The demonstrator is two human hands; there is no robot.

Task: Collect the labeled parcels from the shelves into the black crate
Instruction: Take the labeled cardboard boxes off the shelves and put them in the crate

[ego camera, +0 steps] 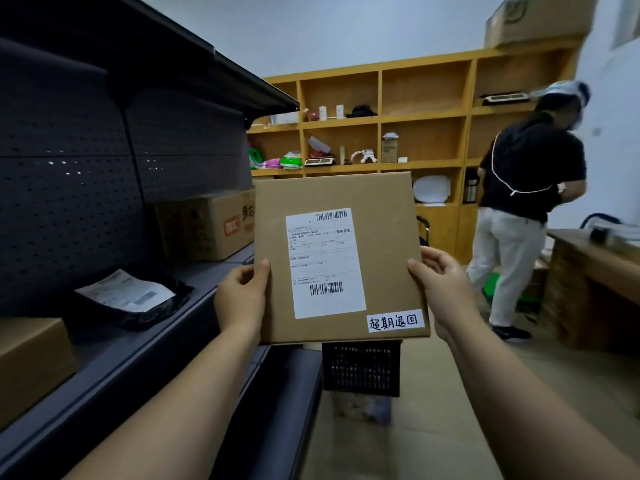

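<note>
Dark metal shelving (114,344) with a perforated back panel runs along the left of a storeroom, and a wooden cubby shelf unit (424,114) lines the far wall under a pale ceiling. Held up in the middle of the view is a flat cardboard parcel (381,237), upright and facing the camera, with a white shipping label (323,263) bearing two barcodes and a small white sticker (394,321) with handwritten characters at its lower right corner. The left hand (240,297) grips the parcel's left edge, thumb pressed on the front face and the fingers curled out of sight behind. The right hand (441,280) grips the right edge the same way, thumb on the front and fingers wrapped around the side. Below the parcel, on the floor just beside the shelving, stands the black crate (362,368), its lattice wall partly hidden by the parcel's lower edge. On the dark shelf lie a black poly mailer (135,299) with a white label, a printed carton (207,226) farther back, and a plain cardboard box (31,365) at the near left edge. Another person (519,202) in a black top and white trousers stands at the right, near a wooden tabletop (595,251).
</note>
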